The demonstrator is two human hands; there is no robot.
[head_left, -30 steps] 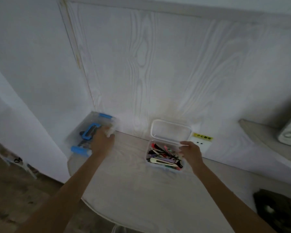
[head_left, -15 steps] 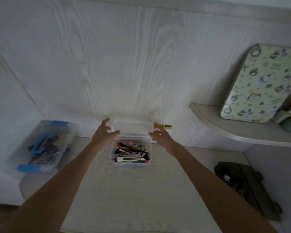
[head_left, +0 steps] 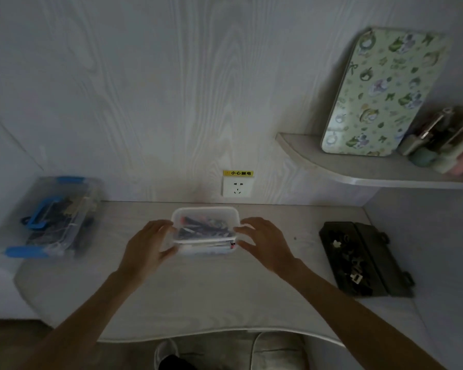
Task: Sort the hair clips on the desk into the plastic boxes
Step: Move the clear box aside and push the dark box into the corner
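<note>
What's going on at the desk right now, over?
Left hand and right hand hold the small box by its sides, lid down over the clips. Blue-latched box left, dark case right, both clear of the hands.

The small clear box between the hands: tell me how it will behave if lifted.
The small clear box is probably light: thin plastic, filled only with hair clips. Its smooth walls may be slippery. The lid looks lowered over it but perhaps not snapped, so tilting could spill clips.

Two bare forearms, no sleeves, watch or rings showing. Left hand [head_left: 147, 247] and right hand [head_left: 267, 244] are ungloved. A white shoe [head_left: 164, 352] shows below.
</note>
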